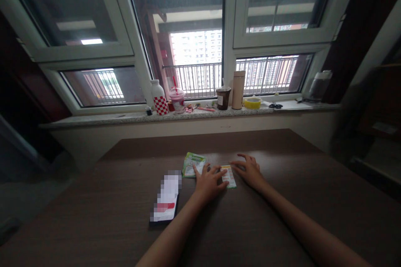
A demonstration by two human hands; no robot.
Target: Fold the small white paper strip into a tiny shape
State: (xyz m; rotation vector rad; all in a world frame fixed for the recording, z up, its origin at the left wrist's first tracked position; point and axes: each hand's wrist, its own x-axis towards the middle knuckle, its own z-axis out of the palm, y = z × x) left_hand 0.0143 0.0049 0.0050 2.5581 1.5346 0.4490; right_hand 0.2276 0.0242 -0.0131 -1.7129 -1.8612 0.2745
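A checkered bottle [159, 98], pink cup [177, 102], dark cup [223, 99], tan flask [238, 90] and yellow tape [252, 103] line the windowsill [94, 120]

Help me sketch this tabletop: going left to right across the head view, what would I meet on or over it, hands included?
Phone → green-and-white cards → left hand → single card → right hand.

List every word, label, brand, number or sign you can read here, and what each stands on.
None can be read.
Green card pile: print too small.
Loose card: lines of print, too small.
Phone screen: pixelated.
Dark cup's label: too small.
Pink cup: markings too blurred.
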